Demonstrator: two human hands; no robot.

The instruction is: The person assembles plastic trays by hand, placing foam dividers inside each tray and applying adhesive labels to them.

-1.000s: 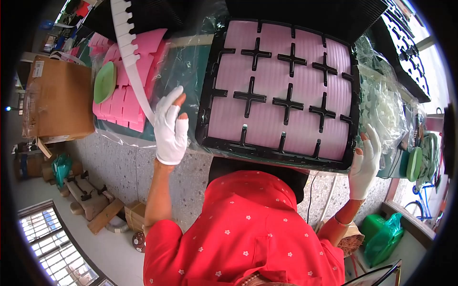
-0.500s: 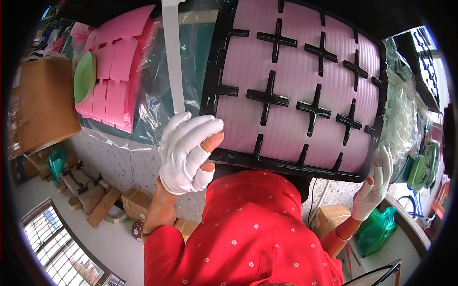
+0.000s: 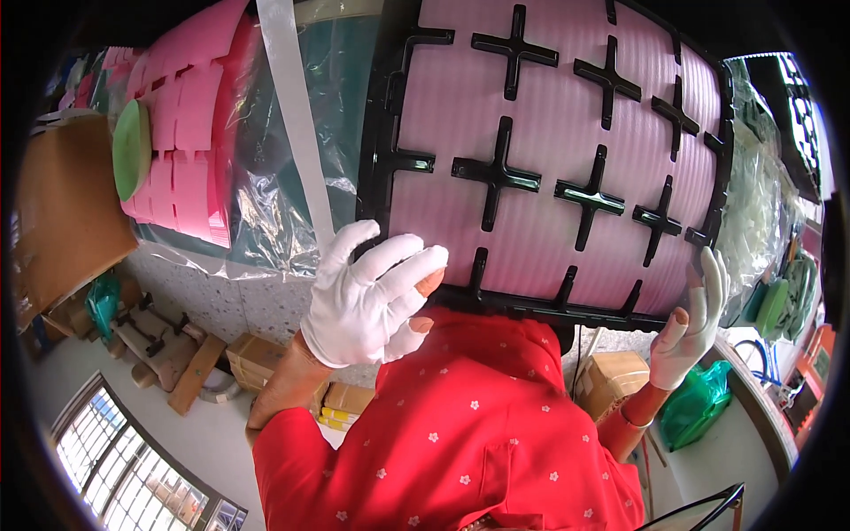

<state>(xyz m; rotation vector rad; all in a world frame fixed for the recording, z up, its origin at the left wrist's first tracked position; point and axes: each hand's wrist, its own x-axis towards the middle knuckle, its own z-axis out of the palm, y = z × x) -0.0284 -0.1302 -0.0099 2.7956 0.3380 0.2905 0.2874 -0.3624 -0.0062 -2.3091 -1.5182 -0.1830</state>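
Two white-gloved hands frame a black tray [image 3: 398,159] filled with pink foam sheets [image 3: 549,115], which stands on the table just ahead of the person's red shirt [image 3: 460,434]. The left hand [image 3: 367,296] hovers at the tray's lower left corner, its grip spread wide and holding nothing; whether the fingers brush the rim cannot be told. The right hand [image 3: 695,323] lies flat against the tray's lower right edge, fingers straight. Left of the tray sits a stack of pink foam pieces [image 3: 181,150] in clear plastic wrap [image 3: 274,221].
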